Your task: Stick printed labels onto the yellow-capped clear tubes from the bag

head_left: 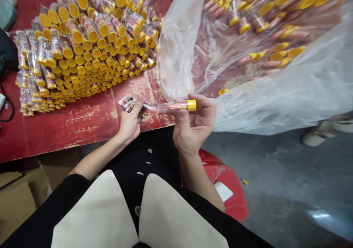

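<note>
Between my two hands lies a clear tube point(172, 107) with a yellow cap and small pink pieces inside, its capped end to the right. My right hand point(194, 125) holds it near the cap, thumb below and fingers curled behind. My left hand point(131, 121) pinches a bunch of printed plastic wrappers point(127, 103); some wrapper film reaches the tube's left end. Whether that film is around the tube or only beside it, I cannot tell. Part of the bunch is hidden by my left fingers.
A large stack of yellow-capped tubes point(93, 53) fills the left of the red table point(91, 121). At the right, a big clear plastic bag point(275, 106) holds several loose tubes. A red stool point(234, 200) stands below; a shoe point(314, 137) shows at the right.
</note>
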A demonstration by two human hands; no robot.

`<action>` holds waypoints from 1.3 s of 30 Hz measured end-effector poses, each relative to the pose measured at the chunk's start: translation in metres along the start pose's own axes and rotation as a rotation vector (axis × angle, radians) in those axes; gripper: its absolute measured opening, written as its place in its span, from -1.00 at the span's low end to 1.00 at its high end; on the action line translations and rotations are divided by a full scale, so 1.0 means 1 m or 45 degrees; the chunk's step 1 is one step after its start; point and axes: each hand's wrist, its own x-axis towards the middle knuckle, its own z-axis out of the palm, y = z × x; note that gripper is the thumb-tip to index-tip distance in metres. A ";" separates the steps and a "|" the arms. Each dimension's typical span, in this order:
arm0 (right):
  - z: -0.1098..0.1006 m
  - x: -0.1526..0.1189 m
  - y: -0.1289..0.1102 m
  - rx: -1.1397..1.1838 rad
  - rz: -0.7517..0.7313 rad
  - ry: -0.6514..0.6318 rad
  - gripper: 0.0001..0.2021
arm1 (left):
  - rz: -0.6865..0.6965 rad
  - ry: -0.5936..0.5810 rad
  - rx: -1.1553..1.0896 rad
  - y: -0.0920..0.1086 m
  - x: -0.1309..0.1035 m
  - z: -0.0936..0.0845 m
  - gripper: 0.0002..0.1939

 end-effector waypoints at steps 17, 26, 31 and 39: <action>-0.018 -0.005 -0.006 -0.116 -0.142 0.091 -0.70 | 0.048 0.044 0.129 -0.005 0.005 -0.002 -0.48; 0.002 0.002 0.002 -0.311 0.389 -0.297 -0.77 | 0.062 -0.035 0.103 -0.009 0.000 0.001 -0.66; -0.002 0.004 0.001 0.082 0.726 -0.457 -0.68 | 0.018 0.060 -0.078 -0.008 0.002 0.001 -0.60; -0.022 0.013 -0.006 -0.125 0.260 -0.288 -0.65 | -0.021 0.084 0.006 0.001 0.005 0.001 -0.62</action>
